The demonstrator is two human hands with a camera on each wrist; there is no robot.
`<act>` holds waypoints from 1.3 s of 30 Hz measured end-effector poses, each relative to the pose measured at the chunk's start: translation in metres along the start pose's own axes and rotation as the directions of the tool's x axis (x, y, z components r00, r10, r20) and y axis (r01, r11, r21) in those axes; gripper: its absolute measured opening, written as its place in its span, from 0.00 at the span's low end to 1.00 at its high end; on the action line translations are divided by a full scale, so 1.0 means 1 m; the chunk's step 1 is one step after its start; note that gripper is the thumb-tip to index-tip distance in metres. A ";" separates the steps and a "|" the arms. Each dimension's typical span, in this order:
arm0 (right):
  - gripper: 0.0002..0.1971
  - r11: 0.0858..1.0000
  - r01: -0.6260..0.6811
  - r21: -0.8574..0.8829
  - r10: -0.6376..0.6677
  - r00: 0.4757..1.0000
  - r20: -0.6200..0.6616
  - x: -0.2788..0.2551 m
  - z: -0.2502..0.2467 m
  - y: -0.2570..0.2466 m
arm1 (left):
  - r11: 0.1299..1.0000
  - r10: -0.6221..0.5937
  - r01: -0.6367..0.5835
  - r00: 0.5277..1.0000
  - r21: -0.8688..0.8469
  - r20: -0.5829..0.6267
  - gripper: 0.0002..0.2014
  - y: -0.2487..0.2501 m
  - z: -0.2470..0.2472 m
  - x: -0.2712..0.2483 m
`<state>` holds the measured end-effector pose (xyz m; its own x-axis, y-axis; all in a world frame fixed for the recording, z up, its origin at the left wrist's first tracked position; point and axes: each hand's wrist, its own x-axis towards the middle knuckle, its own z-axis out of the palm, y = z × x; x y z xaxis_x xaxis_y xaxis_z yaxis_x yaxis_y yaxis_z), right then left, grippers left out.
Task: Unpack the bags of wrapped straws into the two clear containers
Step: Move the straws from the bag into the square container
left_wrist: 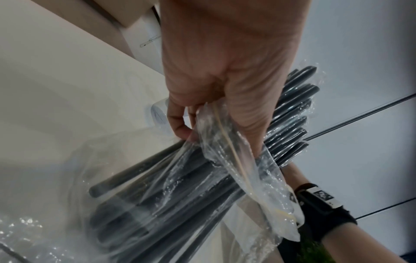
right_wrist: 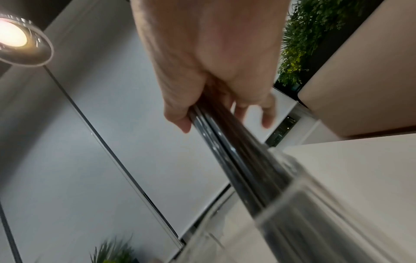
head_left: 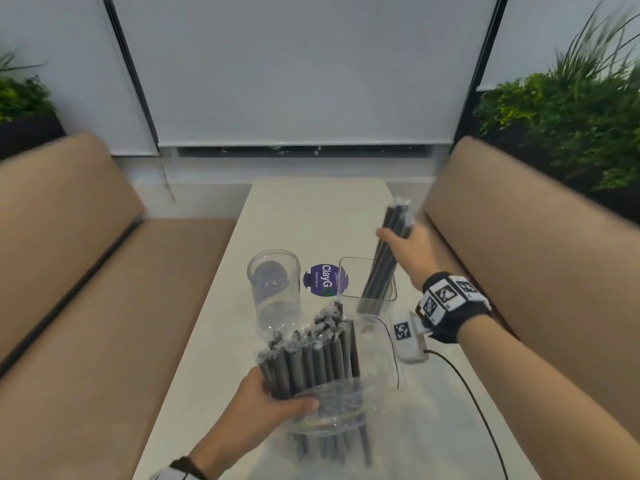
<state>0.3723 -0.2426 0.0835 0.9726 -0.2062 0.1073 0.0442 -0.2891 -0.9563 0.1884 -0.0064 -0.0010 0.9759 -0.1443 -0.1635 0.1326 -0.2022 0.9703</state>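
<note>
My left hand (head_left: 277, 398) grips a clear plastic bag (head_left: 332, 407) holding a thick bundle of dark wrapped straws (head_left: 308, 362), upright near the table's front. The left wrist view shows the fingers (left_wrist: 180, 128) curled round the bag (left_wrist: 247, 178) and the straws (left_wrist: 290, 117). My right hand (head_left: 403, 242) holds a smaller handful of straws (head_left: 384, 258) whose lower ends stand inside the square clear container (head_left: 346, 271). In the right wrist view those straws (right_wrist: 227, 151) run down into that container (right_wrist: 303, 222). A round clear container (head_left: 273, 289) stands empty to its left.
The white table (head_left: 304, 209) runs between two tan bench seats (head_left: 69, 271) (head_left: 536, 244). A purple round sticker (head_left: 323, 280) lies between the containers. A black cable (head_left: 485, 420) trails across the table's right front. Plants (head_left: 571, 116) stand behind both seats.
</note>
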 end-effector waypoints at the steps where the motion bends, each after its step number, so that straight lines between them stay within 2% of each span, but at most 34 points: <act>1: 0.06 0.999 -0.033 -0.033 0.034 0.999 0.038 0.002 0.002 0.009 | 1.000 -0.004 0.004 1.000 -0.013 -0.001 0.22 -0.001 0.000 0.000; 4: 0.15 0.990 -0.083 -0.110 0.098 0.985 0.139 0.002 0.002 0.021 | 0.998 -0.016 0.016 1.000 -0.054 0.000 0.23 -0.002 0.001 0.001; 8: 0.30 0.976 -0.130 -0.177 0.162 0.971 0.177 -0.002 -0.011 0.013 | 0.998 -0.004 0.005 1.000 -0.057 0.006 0.22 0.000 0.003 -0.002; 10: 0.33 0.972 -0.094 -0.216 0.131 0.978 0.163 -0.006 -0.021 0.003 | 0.999 0.003 -0.002 1.000 -0.055 0.010 0.23 0.003 0.003 -0.004; 11: 0.30 0.970 -0.043 -0.240 0.076 0.989 0.130 -0.010 -0.027 -0.005 | 0.998 0.008 -0.008 1.000 -0.055 0.009 0.23 0.004 0.003 -0.005; 13: 0.20 0.959 0.076 -0.272 -0.063 0.996 0.056 -0.029 -0.039 -0.024 | 0.998 0.020 -0.020 1.000 -0.061 0.000 0.23 0.005 0.003 -0.007; 15: 0.10 0.972 0.166 -0.168 -0.159 0.986 0.054 -0.059 -0.047 -0.041 | 0.998 0.030 -0.031 0.999 -0.063 -0.012 0.23 0.005 0.003 -0.009; 16: 0.09 0.982 0.177 -0.060 -0.171 0.980 0.098 -0.078 -0.047 -0.046 | 0.997 0.036 -0.036 0.999 -0.061 -0.013 0.23 0.005 0.003 -0.010; 18: 0.15 0.991 0.091 0.101 -0.116 0.952 0.282 -0.118 -0.040 -0.042 | 0.997 0.042 -0.043 0.999 -0.064 -0.012 0.24 0.006 0.004 -0.013; 20: 0.28 0.998 0.030 -0.053 -0.002 0.888 0.459 -0.147 -0.024 -0.018 | 0.996 0.051 -0.052 0.999 -0.078 -0.012 0.24 0.007 0.005 -0.016; 22: 0.42 0.982 0.064 -0.179 0.041 0.847 0.531 -0.165 -0.008 0.005 | 0.996 0.055 -0.055 0.998 -0.077 0.007 0.25 0.007 0.007 -0.020; 23: 0.44 0.983 0.083 -0.163 0.022 0.833 0.553 -0.170 -0.001 0.014 | 0.996 0.056 -0.055 0.998 -0.072 0.016 0.25 0.007 0.008 -0.021; 25: 0.39 0.995 0.063 -0.072 -0.011 0.825 0.565 -0.175 0.007 0.022 | 0.997 0.053 -0.051 0.998 -0.066 0.023 0.25 0.007 0.008 -0.024; 28: 0.30 0.999 0.015 0.037 -0.033 0.841 0.540 -0.179 0.014 0.021 | 0.996 0.048 -0.047 0.999 -0.074 0.014 0.26 0.006 0.007 -0.027; 34: 0.22 0.989 0.085 0.119 -0.131 0.869 0.476 -0.182 0.008 0.012 | 0.995 0.061 -0.060 0.998 -0.076 0.003 0.26 0.003 0.007 -0.030; 39: 0.19 0.984 0.069 0.162 -0.126 0.919 0.374 -0.166 -0.009 -0.007 | 0.995 0.056 -0.055 0.998 -0.089 0.018 0.26 0.002 0.008 -0.028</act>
<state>0.2087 -0.2145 0.0752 0.9734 0.1968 0.1171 0.1474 -0.1474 -0.9780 0.1604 -0.0105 0.0044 0.9786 -0.1727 -0.1117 0.0940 -0.1070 0.9898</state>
